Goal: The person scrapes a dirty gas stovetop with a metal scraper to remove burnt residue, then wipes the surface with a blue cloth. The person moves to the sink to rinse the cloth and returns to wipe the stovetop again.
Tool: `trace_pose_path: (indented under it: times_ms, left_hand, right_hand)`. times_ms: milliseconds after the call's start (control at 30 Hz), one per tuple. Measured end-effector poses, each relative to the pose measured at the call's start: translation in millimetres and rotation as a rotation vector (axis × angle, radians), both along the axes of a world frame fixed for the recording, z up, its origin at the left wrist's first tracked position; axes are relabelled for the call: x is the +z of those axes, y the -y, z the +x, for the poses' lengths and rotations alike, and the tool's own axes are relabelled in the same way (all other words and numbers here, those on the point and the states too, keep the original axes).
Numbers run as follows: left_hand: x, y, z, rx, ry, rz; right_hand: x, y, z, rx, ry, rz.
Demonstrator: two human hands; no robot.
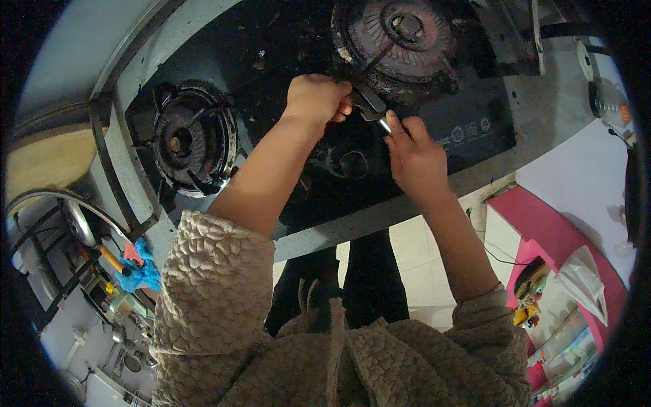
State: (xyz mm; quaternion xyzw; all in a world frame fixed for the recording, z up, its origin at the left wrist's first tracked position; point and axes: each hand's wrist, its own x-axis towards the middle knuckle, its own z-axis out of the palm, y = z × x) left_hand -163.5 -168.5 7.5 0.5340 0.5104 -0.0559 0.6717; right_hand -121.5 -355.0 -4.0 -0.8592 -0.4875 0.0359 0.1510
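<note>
My right hand (pixel 419 150) grips a flat-bladed tool with a shiny metal neck (pixel 385 124), just in front of the large right burner. Its dark blade (pixel 370 99) points up and left, towards my left hand. My left hand (pixel 318 99) has its fingers curled beside the blade's far end; what lies inside them is hidden. Both hands are above the black glass cooktop (pixel 285 61), which carries stains and crumbs. The right burner (pixel 404 35) looks coated with residue. At the left sits another burner (pixel 178 145) with a black pan support around it.
A steel-coloured counter edge (pixel 356 226) runs along the cooktop's front. At left are a round wooden board (pixel 51 157), a blue cloth (pixel 140 269) and a rack of utensils (pixel 122 356). A pink-edged shelf unit (pixel 552 219) with a white plastic bag (pixel 582 282) stands at right.
</note>
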Motion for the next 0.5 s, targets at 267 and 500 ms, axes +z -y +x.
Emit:
trace_pose_path:
  times_ms: [267,500]
  left_hand:
    - [1.3,0.4,-1.0,0.003,0.038,-0.027]
    - [-5.1,4.1,2.7,-0.052,0.02,0.046]
  right_hand:
    - [-0.5,0.8,0.4,-0.007,0.003,0.052]
    - [-10.4,5.2,3.7,-0.003,0.022,0.087]
